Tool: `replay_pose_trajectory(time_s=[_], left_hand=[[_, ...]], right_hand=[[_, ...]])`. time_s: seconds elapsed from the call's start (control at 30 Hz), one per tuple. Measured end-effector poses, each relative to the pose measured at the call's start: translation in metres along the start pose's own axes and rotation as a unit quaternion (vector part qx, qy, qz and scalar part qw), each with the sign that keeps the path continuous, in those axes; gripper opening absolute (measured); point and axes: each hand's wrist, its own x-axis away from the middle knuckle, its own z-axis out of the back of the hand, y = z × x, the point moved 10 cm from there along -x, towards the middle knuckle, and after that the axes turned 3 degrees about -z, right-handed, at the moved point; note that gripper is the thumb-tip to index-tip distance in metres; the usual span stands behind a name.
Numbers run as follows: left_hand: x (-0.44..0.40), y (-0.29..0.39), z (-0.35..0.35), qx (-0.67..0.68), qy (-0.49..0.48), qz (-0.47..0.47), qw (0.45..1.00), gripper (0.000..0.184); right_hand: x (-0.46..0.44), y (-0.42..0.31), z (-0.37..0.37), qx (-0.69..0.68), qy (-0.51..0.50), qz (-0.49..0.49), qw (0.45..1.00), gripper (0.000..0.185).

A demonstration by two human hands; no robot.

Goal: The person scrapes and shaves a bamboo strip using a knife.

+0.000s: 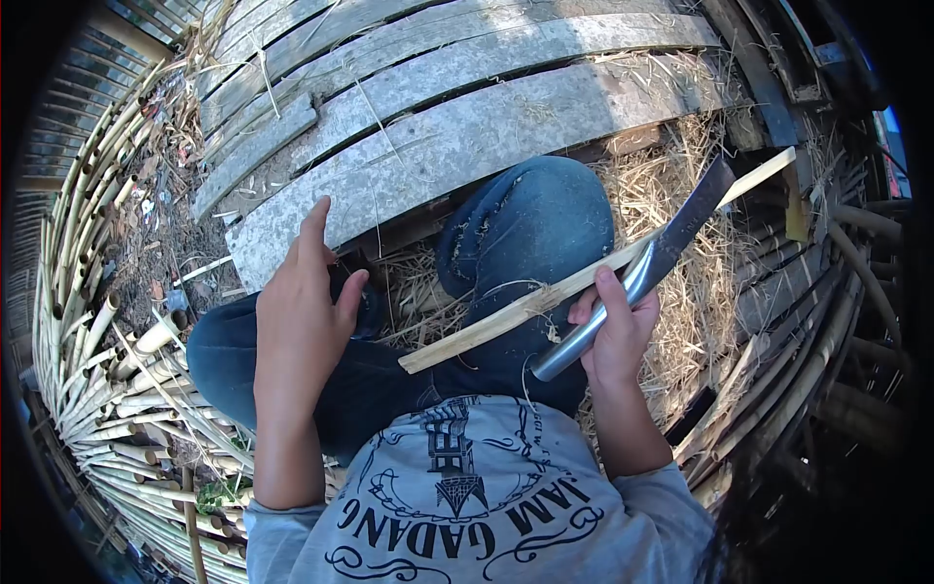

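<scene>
My right hand is wrapped around the shiny metal tube handle of a long knife, whose dark blade points up and to the right. A pale split bamboo strip runs diagonally across my lap, crossing beneath the knife. It also appears pinched at my right thumb and fingers. My left hand is raised over my left leg, fingers stretched upward and thumb apart, with nothing in it. The near end of the strip lies to the right of that hand, not touching it.
Weathered wooden planks form a low platform ahead of my bent knee. Shavings cover the ground on the right. Stacked bamboo poles line the left side, and more long pieces lie at right.
</scene>
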Motion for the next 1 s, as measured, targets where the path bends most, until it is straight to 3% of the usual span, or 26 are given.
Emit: replay_pose_trajectory(time_s=[0.03,0.13,0.3,0.5,0.73,1.0], left_hand=[[-0.001,0.006,0.007,-0.002,-0.001,0.001,1.0,0.046],[0.002,0.083,0.003,0.12,-0.112,-0.198,0.966,0.057],[0.012,0.135,-0.028,0.13,-0.058,-0.343,0.928,0.049],[0.014,0.137,-0.044,0.167,0.019,-0.346,0.923,0.033],[0.022,0.145,-0.05,0.204,-0.01,-0.375,0.904,0.02],[0.016,0.116,-0.059,0.357,-0.04,-0.257,0.897,0.018]], right_hand=[[-0.001,-0.001,0.001,0.0,0.01,0.005,1.0,0.013],[-0.001,-0.002,-0.001,0.003,0.027,0.015,1.0,0.014],[-0.002,-0.006,0.002,0.027,0.047,0.035,0.998,0.015],[-0.004,-0.006,0.008,0.033,0.056,0.037,0.997,0.014],[-0.005,-0.008,0.011,0.043,0.057,0.053,0.996,0.013],[-0.005,-0.01,0.007,0.056,0.041,0.076,0.995,0.013]])
